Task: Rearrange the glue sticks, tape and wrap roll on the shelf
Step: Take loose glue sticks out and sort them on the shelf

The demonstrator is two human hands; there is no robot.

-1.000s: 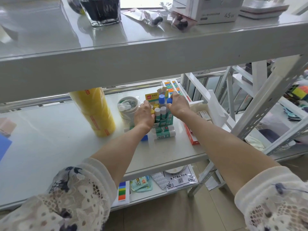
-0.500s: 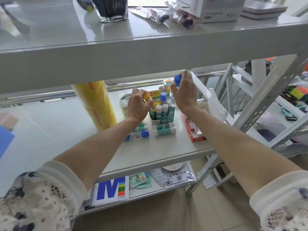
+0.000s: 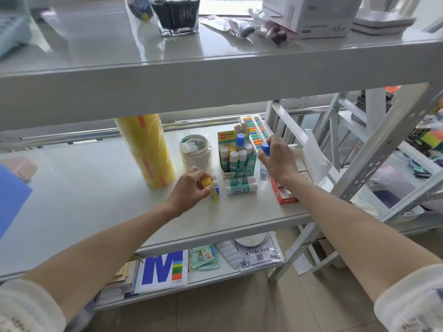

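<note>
A green display box (image 3: 242, 165) of upright glue sticks stands on the middle shelf (image 3: 84, 188). Two glue sticks (image 3: 242, 185) lie flat in front of it. My left hand (image 3: 191, 188) pinches a yellow-capped glue stick (image 3: 211, 188) just above the shelf, left of the lying sticks. To the right of the box, my right hand (image 3: 278, 159) grips a blue-capped glue stick (image 3: 265, 149) upright. A roll of tape (image 3: 196, 152) sits left of the box, with small bottles inside its core. The tall yellow wrap roll (image 3: 146, 152) stands further left.
An abacus (image 3: 255, 131) lies behind the box, and a red box (image 3: 282, 194) sits at the shelf's right end beside white plastic trays (image 3: 309, 149). The upper shelf (image 3: 215, 75) overhangs closely. A blue sheet (image 3: 9, 195) lies at the far left. Papers and packets fill the bottom shelf.
Both hands lifted a glue stick out of the box. The left hand has come down to the shelf with the yellow-capped one; the right hand has lowered with the blue-capped one.
</note>
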